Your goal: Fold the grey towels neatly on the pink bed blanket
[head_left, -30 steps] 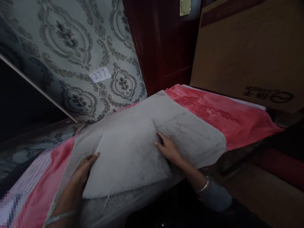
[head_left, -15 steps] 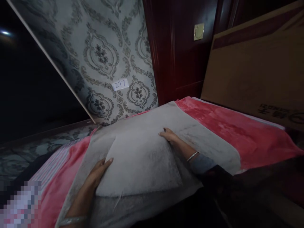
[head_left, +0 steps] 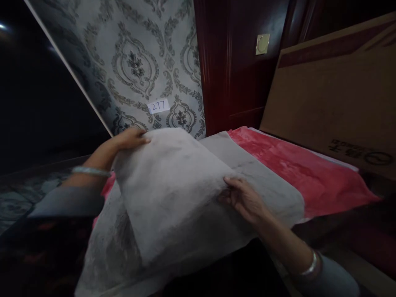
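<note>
A pale, fuzzy folded cloth [head_left: 170, 169] hangs raised between my two hands. My left hand [head_left: 131, 138] has its fingers closed on the far left corner, with the thumb on top. My right hand [head_left: 243, 198] pinches its right edge, fingers curled beneath. Under it a larger grey plush cloth [head_left: 266, 177] lies spread out, its near left part rumpled and draped toward me. I cannot tell whether the two are one piece, as the lifted part hides where they meet.
A red blanket [head_left: 284, 165] lies under the grey cloth, showing at the right. Behind it leans a large cardboard box [head_left: 328, 95]. Patterned wallpaper [head_left: 136, 66] bearing a paper label [head_left: 159, 106] and a dark red wood panel [head_left: 235, 74] rise at the back. A dark glossy panel [head_left: 40, 90] stands at left.
The pale cloth, flat before, is now lifted and tilted. My left hand has moved up and away to its far corner; my right hand has come nearer and slightly right, to its edge.
</note>
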Motion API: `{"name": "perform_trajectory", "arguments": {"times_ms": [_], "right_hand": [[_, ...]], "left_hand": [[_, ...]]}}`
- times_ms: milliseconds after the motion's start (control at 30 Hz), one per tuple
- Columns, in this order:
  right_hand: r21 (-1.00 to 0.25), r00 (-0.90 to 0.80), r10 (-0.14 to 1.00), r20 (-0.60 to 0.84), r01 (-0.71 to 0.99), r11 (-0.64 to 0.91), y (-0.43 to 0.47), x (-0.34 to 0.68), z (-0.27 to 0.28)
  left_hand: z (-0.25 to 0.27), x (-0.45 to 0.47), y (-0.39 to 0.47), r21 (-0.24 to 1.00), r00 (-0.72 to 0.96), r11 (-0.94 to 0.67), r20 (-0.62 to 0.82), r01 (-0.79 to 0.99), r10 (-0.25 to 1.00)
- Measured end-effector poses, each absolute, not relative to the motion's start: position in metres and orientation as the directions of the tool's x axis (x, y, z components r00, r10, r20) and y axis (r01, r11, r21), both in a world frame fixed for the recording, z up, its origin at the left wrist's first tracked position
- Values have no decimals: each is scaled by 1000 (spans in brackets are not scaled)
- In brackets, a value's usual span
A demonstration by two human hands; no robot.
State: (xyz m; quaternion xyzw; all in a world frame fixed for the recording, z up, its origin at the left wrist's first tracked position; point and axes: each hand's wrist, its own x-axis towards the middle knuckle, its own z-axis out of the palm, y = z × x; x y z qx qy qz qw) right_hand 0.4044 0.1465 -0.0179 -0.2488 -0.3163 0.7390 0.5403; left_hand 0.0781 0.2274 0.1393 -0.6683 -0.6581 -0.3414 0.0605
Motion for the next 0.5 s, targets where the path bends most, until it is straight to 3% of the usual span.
{"name": "perform_trajectory", "arguments": {"times_ms": [33, 100, 167, 233, 333, 433, 500], "right_hand": [[-723, -303, 952, -46, -647, -240, 135, 401, -25], [-707, -334, 936, -109, -636, -309, 119, 394, -44], [-697, -375, 904, -204, -593, -403, 111, 391, -66], [-684, -411, 864, -292, -542, -489, 109, 395, -84], [-704, -444, 837, -320, -479, -524, 113, 410, -97], [-747, -453, 832, -320, -419, -516, 123, 423, -97], [-763, -442, 830, -341, -385, -519, 129, 426, -97]], "left_hand": [[148, 92, 245, 255, -61, -87, 520, 963, 852], [147, 125, 273, 187, -8, -102, 510, 977, 860], [124, 154, 285, 84, 107, -153, 402, 985, 909], [86, 170, 279, 162, 193, -229, 215, 960, 957], [23, 156, 244, 327, 220, -266, 170, 907, 960], [-24, 110, 191, 429, 36, -149, 260, 891, 965], [-45, 78, 153, 621, -242, -64, 395, 781, 886]]}}
